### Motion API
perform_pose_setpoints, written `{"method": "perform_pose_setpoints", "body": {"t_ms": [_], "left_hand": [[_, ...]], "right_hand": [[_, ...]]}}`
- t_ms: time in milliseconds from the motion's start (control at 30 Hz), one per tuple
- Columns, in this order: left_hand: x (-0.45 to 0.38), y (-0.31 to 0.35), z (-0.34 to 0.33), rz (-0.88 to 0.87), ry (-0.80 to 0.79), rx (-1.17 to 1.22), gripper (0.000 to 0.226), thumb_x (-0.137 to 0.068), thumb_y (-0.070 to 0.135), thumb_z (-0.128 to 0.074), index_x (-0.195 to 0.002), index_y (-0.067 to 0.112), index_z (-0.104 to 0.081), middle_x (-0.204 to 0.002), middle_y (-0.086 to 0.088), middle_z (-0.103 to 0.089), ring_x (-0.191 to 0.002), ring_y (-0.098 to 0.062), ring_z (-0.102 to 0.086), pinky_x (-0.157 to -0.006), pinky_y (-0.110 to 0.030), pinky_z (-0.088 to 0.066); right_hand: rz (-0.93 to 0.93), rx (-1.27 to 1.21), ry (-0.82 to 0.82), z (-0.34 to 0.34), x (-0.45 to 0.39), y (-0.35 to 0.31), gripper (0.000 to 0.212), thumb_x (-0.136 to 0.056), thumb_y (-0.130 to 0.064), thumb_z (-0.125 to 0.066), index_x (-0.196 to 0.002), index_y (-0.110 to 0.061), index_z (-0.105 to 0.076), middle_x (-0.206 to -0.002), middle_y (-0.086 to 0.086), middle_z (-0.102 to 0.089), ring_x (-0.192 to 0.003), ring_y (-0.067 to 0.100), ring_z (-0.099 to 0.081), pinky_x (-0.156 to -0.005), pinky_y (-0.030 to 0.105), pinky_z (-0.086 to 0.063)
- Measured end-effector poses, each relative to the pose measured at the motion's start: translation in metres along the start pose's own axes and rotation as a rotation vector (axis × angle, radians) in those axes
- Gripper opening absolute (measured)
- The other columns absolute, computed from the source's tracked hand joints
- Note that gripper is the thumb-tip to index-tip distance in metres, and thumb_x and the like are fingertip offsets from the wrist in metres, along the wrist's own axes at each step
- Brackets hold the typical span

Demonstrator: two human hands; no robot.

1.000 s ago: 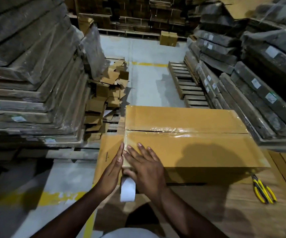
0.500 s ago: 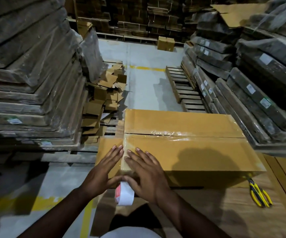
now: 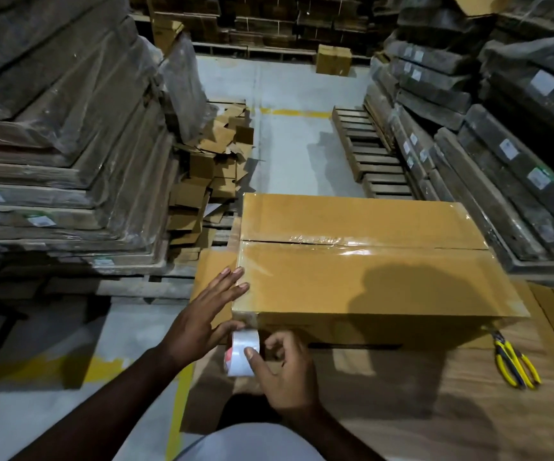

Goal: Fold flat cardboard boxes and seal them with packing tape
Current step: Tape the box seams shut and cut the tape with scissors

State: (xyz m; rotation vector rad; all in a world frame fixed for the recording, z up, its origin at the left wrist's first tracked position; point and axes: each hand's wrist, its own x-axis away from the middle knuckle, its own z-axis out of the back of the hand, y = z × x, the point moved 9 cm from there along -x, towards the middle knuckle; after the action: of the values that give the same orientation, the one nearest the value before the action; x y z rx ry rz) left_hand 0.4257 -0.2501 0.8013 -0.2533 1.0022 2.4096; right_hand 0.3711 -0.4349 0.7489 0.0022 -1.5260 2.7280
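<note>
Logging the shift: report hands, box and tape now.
Left hand flat on the box corner, pressing tape. Right hand grips the tape roll at the near edge. Top seam taped. Scissors lie clear, right.

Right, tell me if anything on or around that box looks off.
The clear tape along the box top seam is wrinkled and bunched near the middle rather than flat. To the left, loose cardboard pieces lie in a jumbled heap. The yellow-handled scissors lie flat on the worktop by the box's right corner.

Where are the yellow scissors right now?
In the head view, the scissors lie at right on the work surface, beside the box's near right corner.
</note>
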Motion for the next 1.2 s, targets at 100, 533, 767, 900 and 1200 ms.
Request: {"method": "perform_pose_setpoints", "body": {"t_ms": [100, 533, 767, 900, 1200], "left_hand": [[-0.001, 0.002, 0.0, 0.001, -0.004, -0.005, 0.07, -0.092, 0.025, -0.079, -0.153, 0.015, -0.047, -0.169, -0.001, -0.03, -0.158, -0.029, -0.024, -0.121, -0.053, -0.036], [-0.032, 0.015, -0.007, 0.01, -0.095, -0.157, 0.088, -0.078, 0.056, -0.085, -0.149, 0.017, -0.049, -0.169, 0.007, -0.029, -0.16, -0.023, -0.015, -0.117, -0.055, -0.039], [-0.028, 0.023, -0.012, -0.09, -0.017, -0.195, 0.08, -0.089, 0.047, -0.077, -0.152, 0.007, -0.048, -0.166, -0.005, -0.037, -0.157, -0.034, -0.023, -0.124, -0.046, -0.032], [-0.028, 0.02, -0.011, -0.04, -0.124, -0.129, 0.086, -0.087, 0.038, -0.081, -0.157, 0.011, -0.04, -0.17, -0.002, -0.029, -0.16, -0.032, -0.015, -0.123, -0.054, -0.032], [-0.049, 0.056, -0.004, -0.07, -0.133, -0.22, 0.052, -0.103, 0.049, -0.051, -0.146, 0.02, -0.058, -0.161, 0.002, -0.044, -0.154, -0.018, -0.032, -0.123, -0.062, -0.027]], "right_hand": [[-0.201, -0.355, -0.298, -0.037, 0.002, 0.013, 0.015, -0.098, -0.04, -0.073, -0.097, -0.025, -0.075, -0.087, -0.011, -0.073, -0.079, 0.0, -0.063, -0.073, 0.026, -0.048], [-0.101, -0.227, -0.36, -0.04, -0.001, 0.019, 0.048, -0.097, -0.054, -0.064, -0.072, -0.015, -0.052, -0.062, -0.008, -0.048, -0.061, 0.003, -0.045, -0.06, 0.032, -0.034], [-0.17, -0.333, -0.386, -0.032, -0.002, 0.027, 0.033, -0.097, -0.046, -0.069, -0.076, -0.021, -0.063, -0.069, -0.011, -0.059, -0.068, 0.004, -0.054, -0.066, 0.03, -0.041], [-0.148, -0.325, -0.418, -0.026, 0.003, 0.019, 0.02, -0.093, -0.048, -0.072, -0.08, -0.034, -0.067, -0.081, -0.008, -0.071, -0.077, 0.003, -0.062, -0.074, 0.029, -0.048], [0.093, -0.222, 0.34, 0.155, -0.007, 0.059, 0.043, -0.104, -0.047, -0.056, -0.067, -0.027, -0.05, -0.057, -0.007, -0.048, -0.052, 0.014, -0.049, -0.05, 0.036, -0.043]]}}
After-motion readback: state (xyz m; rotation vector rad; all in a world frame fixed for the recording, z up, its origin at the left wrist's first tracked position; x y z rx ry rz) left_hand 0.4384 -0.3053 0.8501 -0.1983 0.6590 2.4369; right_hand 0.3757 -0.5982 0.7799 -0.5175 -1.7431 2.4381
